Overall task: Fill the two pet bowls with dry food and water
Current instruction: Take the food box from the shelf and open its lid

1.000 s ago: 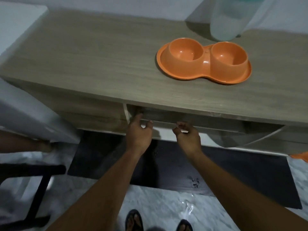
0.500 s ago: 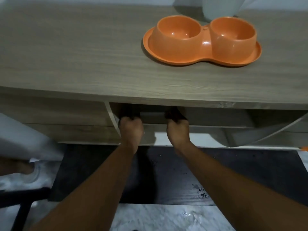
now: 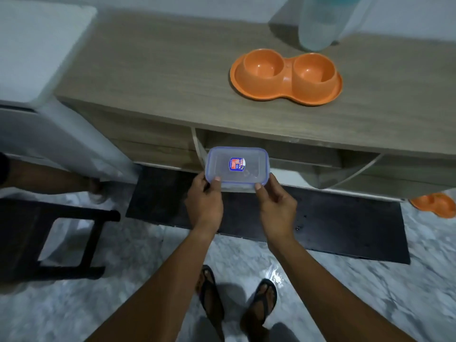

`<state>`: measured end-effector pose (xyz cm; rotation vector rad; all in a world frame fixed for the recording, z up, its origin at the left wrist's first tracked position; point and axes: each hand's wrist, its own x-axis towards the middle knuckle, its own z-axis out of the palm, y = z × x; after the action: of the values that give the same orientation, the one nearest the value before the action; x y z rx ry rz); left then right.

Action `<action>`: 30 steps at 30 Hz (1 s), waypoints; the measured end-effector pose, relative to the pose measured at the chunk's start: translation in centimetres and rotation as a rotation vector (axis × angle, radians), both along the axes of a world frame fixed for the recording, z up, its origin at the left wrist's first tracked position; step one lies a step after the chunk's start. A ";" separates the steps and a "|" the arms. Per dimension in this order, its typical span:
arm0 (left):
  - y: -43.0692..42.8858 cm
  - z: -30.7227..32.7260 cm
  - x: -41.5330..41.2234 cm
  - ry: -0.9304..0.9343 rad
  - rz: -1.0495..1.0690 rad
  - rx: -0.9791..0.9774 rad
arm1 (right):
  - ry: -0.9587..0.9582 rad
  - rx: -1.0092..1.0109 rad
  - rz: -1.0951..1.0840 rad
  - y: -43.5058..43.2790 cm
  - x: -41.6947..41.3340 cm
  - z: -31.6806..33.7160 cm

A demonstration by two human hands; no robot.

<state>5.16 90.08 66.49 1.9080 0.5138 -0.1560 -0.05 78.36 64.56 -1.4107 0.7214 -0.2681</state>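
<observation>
The orange double pet bowl (image 3: 286,77) sits on the wood-grain desk (image 3: 160,77), toward its right half and set back from the front edge. Both of its round wells are empty, joined by a flat rim that rests directly on the desk top. Just behind it, at the back of the desk against the wall, stands a translucent water container (image 3: 320,23) with a teal top, only partly in view.

In front of the desk and below its top, a clear rectangular food container (image 3: 237,167) with a blue-edged lid and a small label on the lid is held level in the air, before the open shelf (image 3: 283,149) under the desk top. The left hand (image 3: 204,201) pinches its near left corner, thumb on the lid and fingers beneath. The right hand (image 3: 277,204) pinches the near right corner the same way. What lies inside the container cannot be made out clearly.

Below the hands a dark mat (image 3: 320,225) lies on the marbled floor (image 3: 123,255) along the foot of the desk. The person's feet in dark sandals (image 3: 261,302) stand on the floor. A black stool (image 3: 49,238) is at the left, and a second orange dish (image 3: 435,204) lies on the floor at the far right.
</observation>
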 end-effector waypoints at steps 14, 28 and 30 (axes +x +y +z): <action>0.2 15.5 11.1 -0.268 0.131 -0.239 | -0.169 -0.164 0.078 -2.0 11.9 15.8; 7.0 11.3 28.2 -0.004 -0.130 -0.078 | 0.196 -0.062 -0.029 1.7 27.2 11.7; 7.7 11.0 28.8 -0.003 -0.174 -0.026 | 0.211 -0.060 -0.031 2.1 27.2 11.7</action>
<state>33.93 97.75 77.49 1.9266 0.3418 -0.2716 27.16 80.47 76.29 -1.5002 0.9148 -0.1672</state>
